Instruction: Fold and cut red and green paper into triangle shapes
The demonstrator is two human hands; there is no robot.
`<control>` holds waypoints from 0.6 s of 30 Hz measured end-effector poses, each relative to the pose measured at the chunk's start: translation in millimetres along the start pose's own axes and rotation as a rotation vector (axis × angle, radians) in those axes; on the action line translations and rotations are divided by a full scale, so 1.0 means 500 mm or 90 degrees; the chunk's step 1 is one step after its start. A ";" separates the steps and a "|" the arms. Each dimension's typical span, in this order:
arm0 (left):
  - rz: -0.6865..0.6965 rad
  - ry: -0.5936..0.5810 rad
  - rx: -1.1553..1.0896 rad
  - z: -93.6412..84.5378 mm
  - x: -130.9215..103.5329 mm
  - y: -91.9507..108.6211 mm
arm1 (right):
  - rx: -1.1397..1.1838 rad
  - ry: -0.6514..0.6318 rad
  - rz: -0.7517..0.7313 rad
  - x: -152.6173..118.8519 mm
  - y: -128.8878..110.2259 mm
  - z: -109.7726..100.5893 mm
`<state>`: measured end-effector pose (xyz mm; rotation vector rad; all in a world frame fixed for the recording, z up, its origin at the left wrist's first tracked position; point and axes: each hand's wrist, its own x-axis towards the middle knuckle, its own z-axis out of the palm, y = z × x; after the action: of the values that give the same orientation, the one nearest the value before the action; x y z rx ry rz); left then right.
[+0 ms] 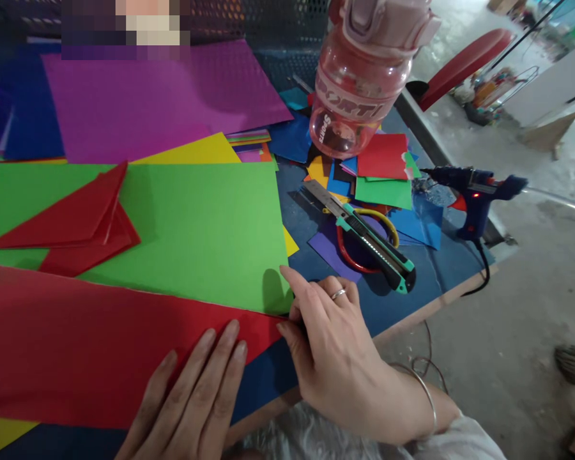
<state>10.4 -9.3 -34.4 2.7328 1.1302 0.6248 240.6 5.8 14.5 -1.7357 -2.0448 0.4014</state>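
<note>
Hands [340,358] touch red paper [86,351]; floor [522,332] flanks blue table [421,271].

Red sheet [76,351]: paper, smooth, matt. Green sheet [206,230]: paper, smooth, matt. Folded red piece [76,217]: paper, faint sheen. Bottle [357,70]: translucent plastic, glossy. Cutter [367,239]: metal blade, smooth plastic handle. Glue gun [476,201]: dark plastic. Counter [426,275]: smooth blue top, wood-like edge. Ring [338,294]: polished metal. Bangle [431,399]: metal, smooth, shiny.
</note>
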 end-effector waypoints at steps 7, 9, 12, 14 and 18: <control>-0.007 -0.002 -0.001 -0.003 0.004 0.002 | -0.013 0.030 -0.018 -0.003 0.012 -0.004; 0.004 -0.006 0.014 -0.006 0.007 -0.001 | -0.012 0.033 -0.012 -0.005 0.017 -0.004; 0.063 -0.026 0.061 -0.007 0.010 -0.009 | 0.001 0.040 0.000 -0.008 0.024 -0.005; 0.087 -0.033 0.087 -0.006 0.009 -0.013 | 0.015 0.040 -0.006 -0.010 0.026 -0.008; 0.088 -0.024 0.090 -0.005 0.008 -0.017 | 0.059 0.039 -0.019 -0.011 0.028 -0.016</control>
<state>6.2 -0.5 -32.9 2.9491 1.0223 0.5263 257.4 2.7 13.9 -1.6412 -1.9758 0.4213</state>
